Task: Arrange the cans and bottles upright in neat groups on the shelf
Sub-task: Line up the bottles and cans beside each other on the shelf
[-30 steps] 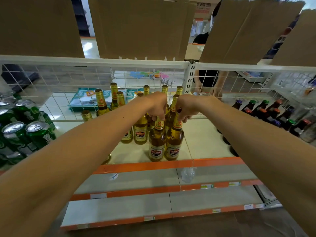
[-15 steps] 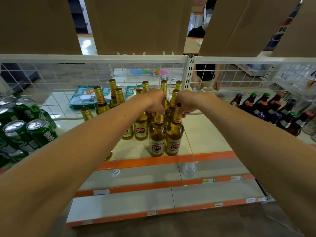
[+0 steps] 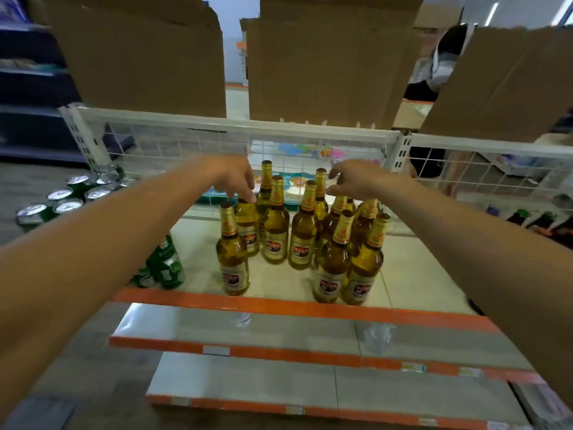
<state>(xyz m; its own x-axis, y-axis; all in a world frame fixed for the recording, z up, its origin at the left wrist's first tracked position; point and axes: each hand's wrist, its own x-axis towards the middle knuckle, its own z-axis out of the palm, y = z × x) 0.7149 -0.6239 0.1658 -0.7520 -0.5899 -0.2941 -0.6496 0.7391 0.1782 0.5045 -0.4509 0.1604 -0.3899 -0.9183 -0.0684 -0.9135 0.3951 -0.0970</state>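
Note:
Several golden beer bottles (image 3: pixel 274 234) stand upright in a loose cluster on the shelf (image 3: pixel 279 304) with the orange front edge. One bottle (image 3: pixel 232 262) stands alone at the front left, and a pair (image 3: pixel 347 271) stands at the front right. My left hand (image 3: pixel 235 178) hovers over the back left of the cluster. Its fingers hang down over the neck of a bottle (image 3: pixel 246 221), hiding its cap. My right hand (image 3: pixel 350 180) floats with its fingers spread beside the tall back bottle (image 3: pixel 321 187) and holds nothing.
Green cans (image 3: pixel 164 265) sit at the shelf's front left, with more green cans (image 3: pixel 65 197) farther left. Dark bottles (image 3: pixel 542 221) stand at the far right. A white wire mesh (image 3: pixel 310 141) backs the shelf, with cardboard sheets (image 3: pixel 325 63) above. Two lower shelves (image 3: pixel 279 333) jut out below.
Both hands have let go of the two front bottles' necks and risen toward the back of the cluster. The view has shifted, so the shelf appears more to the right.

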